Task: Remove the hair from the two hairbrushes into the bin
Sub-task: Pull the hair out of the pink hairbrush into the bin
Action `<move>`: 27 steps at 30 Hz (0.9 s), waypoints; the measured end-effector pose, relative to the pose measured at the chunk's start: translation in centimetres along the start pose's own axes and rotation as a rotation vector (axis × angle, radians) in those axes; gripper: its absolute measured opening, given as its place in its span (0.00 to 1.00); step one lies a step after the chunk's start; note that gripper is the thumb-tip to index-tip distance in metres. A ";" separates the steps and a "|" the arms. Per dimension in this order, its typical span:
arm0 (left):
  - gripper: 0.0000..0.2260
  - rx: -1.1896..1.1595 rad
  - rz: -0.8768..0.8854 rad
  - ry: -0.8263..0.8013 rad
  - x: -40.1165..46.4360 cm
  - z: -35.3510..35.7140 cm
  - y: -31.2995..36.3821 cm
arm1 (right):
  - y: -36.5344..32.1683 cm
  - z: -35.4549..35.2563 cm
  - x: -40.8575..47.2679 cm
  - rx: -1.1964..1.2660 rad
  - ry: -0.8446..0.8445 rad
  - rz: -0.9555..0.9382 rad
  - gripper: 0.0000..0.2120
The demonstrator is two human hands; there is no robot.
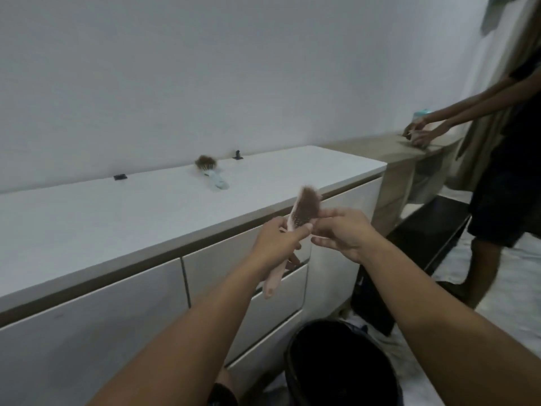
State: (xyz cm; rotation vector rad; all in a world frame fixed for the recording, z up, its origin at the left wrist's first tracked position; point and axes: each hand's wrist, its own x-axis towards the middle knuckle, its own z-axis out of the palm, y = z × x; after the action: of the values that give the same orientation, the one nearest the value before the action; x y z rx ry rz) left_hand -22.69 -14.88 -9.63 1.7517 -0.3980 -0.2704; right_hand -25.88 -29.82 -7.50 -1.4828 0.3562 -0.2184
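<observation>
Got the pink hairbrush (295, 227) in my left hand (275, 238), fingers wrapped round the neck, brown hair (309, 205) matted over the bristles. My right hand (341, 234) fingers are pinching at its edge. The black bin (336, 367) sits on the floor right below. The second hairbrush (212, 172) lies far back on the white bench (117, 218), also full of hair.

free: wide bare stretch of white countertop (102, 218) | obstacles on it: green hairbrush (212, 174), two small black items by wall | bin (342, 364) mouth unobstructed below | second person (503, 159) stands at right
</observation>
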 end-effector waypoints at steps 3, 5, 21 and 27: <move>0.16 -0.037 -0.055 0.010 0.5 2.0 -3.1 | 3.7 -1.7 0.5 0.001 0.021 0.066 0.13; 0.14 -0.024 -0.080 0.015 0.9 3.3 -5.3 | 6.0 -2.6 0.7 0.015 0.037 0.111 0.13; 0.15 0.226 -0.396 -0.119 1.7 11.3 -19.4 | 23.2 -9.4 2.0 -0.455 0.083 0.095 0.26; 0.15 0.247 -0.519 -0.187 0.5 14.3 -23.7 | 28.5 -12.8 1.6 -0.792 0.038 -0.063 0.21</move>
State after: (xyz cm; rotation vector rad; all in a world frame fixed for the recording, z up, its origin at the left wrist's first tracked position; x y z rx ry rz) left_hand -25.05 -23.47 -35.78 2.0633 -0.1034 -0.7874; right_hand -31.10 -39.94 -36.67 -2.2744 0.4545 -0.1602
